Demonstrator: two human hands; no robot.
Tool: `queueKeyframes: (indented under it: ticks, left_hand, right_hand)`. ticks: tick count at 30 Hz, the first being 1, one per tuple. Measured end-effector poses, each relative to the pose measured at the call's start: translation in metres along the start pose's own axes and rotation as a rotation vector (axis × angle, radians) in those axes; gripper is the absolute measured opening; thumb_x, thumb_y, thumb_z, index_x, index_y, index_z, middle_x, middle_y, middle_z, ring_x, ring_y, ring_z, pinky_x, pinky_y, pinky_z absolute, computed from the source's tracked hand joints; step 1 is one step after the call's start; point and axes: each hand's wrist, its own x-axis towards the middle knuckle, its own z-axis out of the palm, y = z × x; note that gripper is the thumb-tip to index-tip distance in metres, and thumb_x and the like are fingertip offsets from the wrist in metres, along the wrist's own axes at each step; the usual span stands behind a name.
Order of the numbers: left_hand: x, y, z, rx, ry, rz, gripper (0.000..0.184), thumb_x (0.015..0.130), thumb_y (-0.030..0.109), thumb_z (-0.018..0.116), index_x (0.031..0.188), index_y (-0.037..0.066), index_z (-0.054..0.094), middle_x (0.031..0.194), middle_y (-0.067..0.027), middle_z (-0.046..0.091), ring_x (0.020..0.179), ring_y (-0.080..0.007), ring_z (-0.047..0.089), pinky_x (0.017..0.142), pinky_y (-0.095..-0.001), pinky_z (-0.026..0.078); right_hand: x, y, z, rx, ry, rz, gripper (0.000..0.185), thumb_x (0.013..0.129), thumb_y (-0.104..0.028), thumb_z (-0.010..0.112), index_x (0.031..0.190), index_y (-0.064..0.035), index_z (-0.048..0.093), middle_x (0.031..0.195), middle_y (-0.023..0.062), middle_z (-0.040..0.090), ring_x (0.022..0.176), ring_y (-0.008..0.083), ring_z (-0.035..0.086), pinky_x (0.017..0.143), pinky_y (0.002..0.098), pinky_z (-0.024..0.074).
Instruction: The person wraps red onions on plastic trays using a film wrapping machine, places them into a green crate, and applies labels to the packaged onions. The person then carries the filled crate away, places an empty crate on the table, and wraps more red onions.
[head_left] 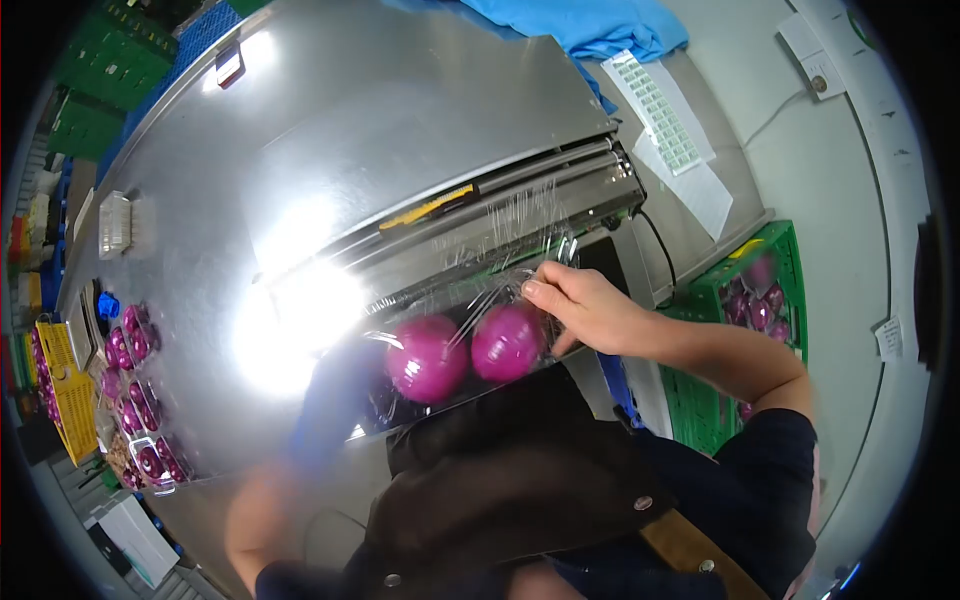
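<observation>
Two red onions (427, 360) sit side by side under clear cling film (500, 235) at the front of a film-wrapping machine (460, 180). Thumb and fingers of my right hand (580, 300) pinch the film just above the right onion. Left of the onions, my left hand (335, 395), in a blue glove, is smeared by motion. Its fingers cannot be made out. The film stretches in creases from the rollers down to the onions. A yellow cutter knife (430, 208) lies along the machine's edge.
Several packs of red onions (145, 405) line the left of the steel table (230, 180), near a clear plastic tray (115, 225). A yellow crate (65, 390) stands beyond. To the right, a green crate (795, 290) holds onions. Label sheets (660, 115) and blue cloth (590, 25) lie behind.
</observation>
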Motion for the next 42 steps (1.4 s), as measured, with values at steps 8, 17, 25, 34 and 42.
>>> queueKeyframes:
  ticks: [8,17,25,34,42]
  left_hand:
    - [0.035,-0.091,0.02,0.237,0.752,0.611,0.022,0.095,0.014,0.058,0.093,-0.005,0.068,0.076,-0.0094,0.07,0.068,-0.0097,0.061,0.064,-0.0271,0.049]
    - [-0.053,-0.149,-0.028,0.48,0.175,-0.071,0.039,0.092,0.019,0.058,0.06,-0.003,0.061,0.051,-0.009,0.058,0.042,-0.0157,0.054,0.045,-0.0334,0.042]
    - [-0.006,-0.248,0.084,-0.213,-0.084,-0.261,0.028,0.088,0.024,0.059,0.083,-0.003,0.063,0.078,-0.0102,0.057,0.074,-0.0189,0.053,0.064,-0.0374,0.042]
    - [0.008,-0.096,0.149,-0.372,-0.395,0.703,0.04,0.089,0.034,0.056,0.109,-0.001,0.057,0.113,-0.0172,0.049,0.108,-0.0298,0.043,0.089,-0.0441,0.036]
    - [-0.015,-0.088,0.189,-0.656,-0.932,0.352,0.055,0.089,0.04,0.056,0.129,0.002,0.053,0.138,-0.0213,0.044,0.134,-0.0377,0.036,0.109,-0.0492,0.032]
  right_hand:
    - [0.022,0.059,0.023,-0.46,0.666,-0.348,0.036,0.092,-0.029,0.057,0.073,0.0005,0.064,0.064,0.0186,0.059,0.063,0.0372,0.06,0.058,0.0422,0.0475]
    - [-0.065,0.121,0.021,-0.135,0.298,0.225,0.037,0.086,-0.024,0.064,0.06,0.0018,0.065,0.051,0.0062,0.059,0.048,0.0101,0.055,0.047,0.0289,0.043]
    - [-0.015,0.218,0.139,0.275,-0.046,-0.19,0.019,0.086,-0.014,0.062,0.098,-0.0001,0.068,0.087,0.0136,0.068,0.079,0.0166,0.065,0.07,0.0306,0.0526]
    - [-0.059,0.072,0.118,0.601,-0.47,-0.266,0.035,0.097,-0.028,0.05,0.079,0.0006,0.058,0.077,0.0054,0.053,0.071,0.0161,0.051,0.07,0.0288,0.0426]
    - [-0.088,0.222,0.114,-0.256,0.015,-0.236,0.043,0.093,-0.035,0.053,0.124,-0.0048,0.054,0.114,0.0139,0.061,0.09,0.0238,0.061,0.081,0.0348,0.0482]
